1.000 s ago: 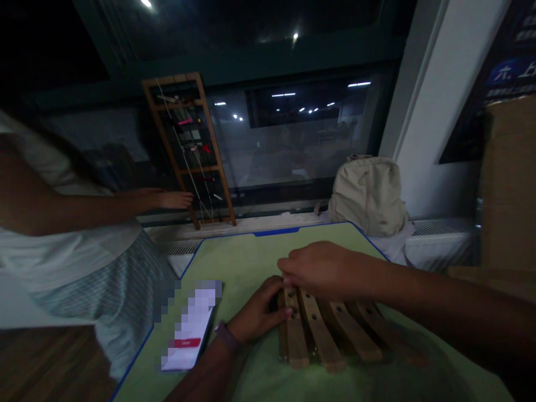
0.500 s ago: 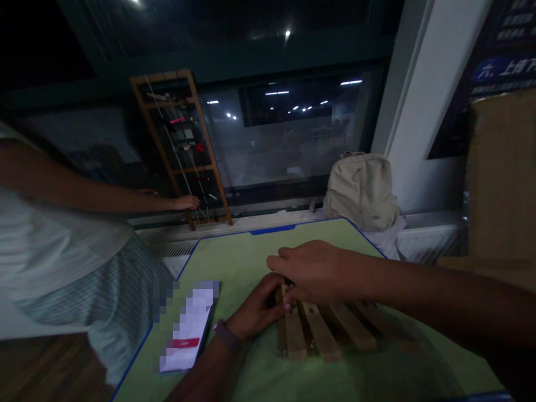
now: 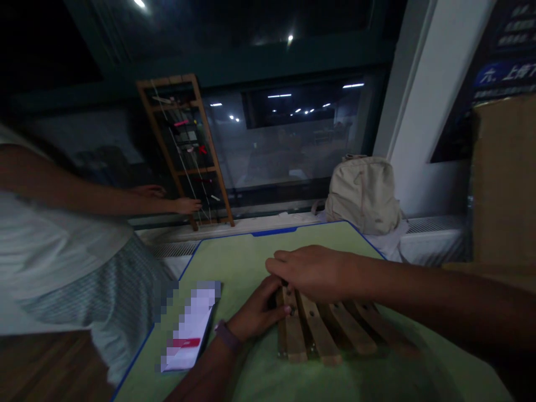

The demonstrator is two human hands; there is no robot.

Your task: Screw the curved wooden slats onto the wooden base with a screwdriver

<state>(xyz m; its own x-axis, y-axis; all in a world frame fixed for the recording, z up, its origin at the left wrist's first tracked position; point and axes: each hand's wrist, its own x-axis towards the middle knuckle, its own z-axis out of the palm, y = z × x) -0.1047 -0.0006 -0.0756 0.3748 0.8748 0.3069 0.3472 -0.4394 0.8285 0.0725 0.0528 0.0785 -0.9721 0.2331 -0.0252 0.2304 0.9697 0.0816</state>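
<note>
Several pale wooden slats point(image 3: 329, 338) with dark holes lie side by side on the green tabletop, fanned slightly toward me. My left hand point(image 3: 262, 312) grips the upper end of the leftmost slat, its thumb beside a small dark fitting in a hole and its fingers around the far side. Over the same end, my right hand point(image 3: 316, 273) is closed with curled fingers. What the right fingertips pinch, if anything, is hidden. The right hand and forearm cover the upper ends of the other slats.
A phone point(image 3: 190, 326) lies on the table point(image 3: 234, 257) to the left. A person point(image 3: 62, 240) reaches toward a wooden frame point(image 3: 215, 151) with strings by the window. A beige backpack point(image 3: 364, 192) rests behind the table; a cardboard box point(image 3: 505, 184) stands right.
My right fingers have shifted slightly at the slat's upper end, showing more of its holes. My left hand keeps its grip. More of the other person's far hand shows.
</note>
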